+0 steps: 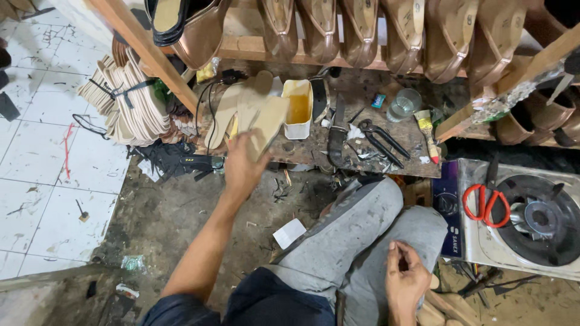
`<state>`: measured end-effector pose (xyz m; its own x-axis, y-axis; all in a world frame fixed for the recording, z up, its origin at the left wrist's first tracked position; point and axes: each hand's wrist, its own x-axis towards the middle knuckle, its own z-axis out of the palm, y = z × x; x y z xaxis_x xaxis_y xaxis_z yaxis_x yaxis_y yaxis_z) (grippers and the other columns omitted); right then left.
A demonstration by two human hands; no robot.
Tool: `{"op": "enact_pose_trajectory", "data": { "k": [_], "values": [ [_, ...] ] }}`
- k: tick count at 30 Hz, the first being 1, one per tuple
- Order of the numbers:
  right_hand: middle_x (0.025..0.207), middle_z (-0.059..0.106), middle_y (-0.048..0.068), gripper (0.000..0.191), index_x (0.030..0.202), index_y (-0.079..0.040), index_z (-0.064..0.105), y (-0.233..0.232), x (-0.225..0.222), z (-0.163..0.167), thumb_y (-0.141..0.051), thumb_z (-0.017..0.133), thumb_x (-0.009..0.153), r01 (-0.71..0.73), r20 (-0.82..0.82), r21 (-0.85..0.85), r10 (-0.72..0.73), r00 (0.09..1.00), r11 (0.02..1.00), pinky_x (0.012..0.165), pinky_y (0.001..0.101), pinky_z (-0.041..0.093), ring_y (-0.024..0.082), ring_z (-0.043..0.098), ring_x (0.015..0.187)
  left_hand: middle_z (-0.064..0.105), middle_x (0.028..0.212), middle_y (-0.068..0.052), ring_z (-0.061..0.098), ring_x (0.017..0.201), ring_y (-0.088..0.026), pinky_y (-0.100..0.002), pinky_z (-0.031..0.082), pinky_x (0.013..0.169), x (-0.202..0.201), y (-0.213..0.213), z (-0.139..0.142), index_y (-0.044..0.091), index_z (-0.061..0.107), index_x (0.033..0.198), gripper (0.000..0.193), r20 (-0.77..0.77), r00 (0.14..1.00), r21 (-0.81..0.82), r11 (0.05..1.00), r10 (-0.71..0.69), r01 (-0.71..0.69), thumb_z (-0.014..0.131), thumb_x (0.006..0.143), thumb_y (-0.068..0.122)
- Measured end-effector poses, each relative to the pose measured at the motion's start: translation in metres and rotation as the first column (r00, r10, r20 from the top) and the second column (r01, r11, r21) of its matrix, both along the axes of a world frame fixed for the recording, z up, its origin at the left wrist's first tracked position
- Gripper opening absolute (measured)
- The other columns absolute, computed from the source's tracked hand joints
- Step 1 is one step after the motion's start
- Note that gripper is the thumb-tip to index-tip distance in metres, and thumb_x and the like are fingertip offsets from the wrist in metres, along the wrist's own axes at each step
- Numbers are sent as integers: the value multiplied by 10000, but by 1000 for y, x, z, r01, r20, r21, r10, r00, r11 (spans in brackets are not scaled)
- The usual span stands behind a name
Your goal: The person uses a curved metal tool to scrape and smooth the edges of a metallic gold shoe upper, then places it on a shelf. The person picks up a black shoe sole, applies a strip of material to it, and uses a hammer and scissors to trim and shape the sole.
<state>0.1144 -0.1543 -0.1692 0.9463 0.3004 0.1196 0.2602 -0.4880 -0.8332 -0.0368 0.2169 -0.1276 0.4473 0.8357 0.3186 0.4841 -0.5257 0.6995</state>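
A tan insole lies at the near left edge of a low, stained workbench, leaning on two more insoles of the same colour. The left hand reaches out to it: the fingers curl over its near end and seem to pinch it, though the back of the hand hides the grip itself. The right hand rests by the knee of the grey trousers, well apart from the insoles, fingers loosely bent with the thumb meeting the fingertips; whether something small sits between them cannot be made out.

Just right of the insoles stands a white tub of yellow glue. Further along the bench lie a knife, black pliers, a brush and a clear glass. Above, bronze shoe uppers hang in a row on a wooden rack, cut off by the top edge. A bundle of pale soles lies on the floor to the left. On the right, red scissors rest on a gas stove, which is cropped at the edge.
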Motion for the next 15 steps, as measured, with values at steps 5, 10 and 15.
{"op": "enact_pose_trajectory", "data": {
  "k": [5,10,15],
  "values": [
    [638,636,43,255,1064,-12,765,5,1,4,-243,708,973,-43,-31,-78,40,999,996,571,262,447,93,546,582,564,1330,-292,540,1231,-492,-569,491,924,-1,71,51,16,627,1274,714,-285,942,363,929,180,-68,897,716,371],
    [636,627,62,250,1053,-38,781,7,3,6,-261,730,952,-3,71,-155,14,997,988,577,283,454,114,547,575,594,1286,-199,574,1242,-394,-488,475,1057,-16,70,104,24,661,1308,351,129,992,490,869,14,-76,745,974,94],
    [653,648,54,240,1046,-52,774,8,3,3,-272,727,962,-27,23,-118,30,999,993,579,281,464,110,562,583,560,1312,-262,511,1270,-475,-533,412,1075,-15,163,152,8,634,1253,332,98,988,737,658,117,-151,731,943,79]
  ]
}}
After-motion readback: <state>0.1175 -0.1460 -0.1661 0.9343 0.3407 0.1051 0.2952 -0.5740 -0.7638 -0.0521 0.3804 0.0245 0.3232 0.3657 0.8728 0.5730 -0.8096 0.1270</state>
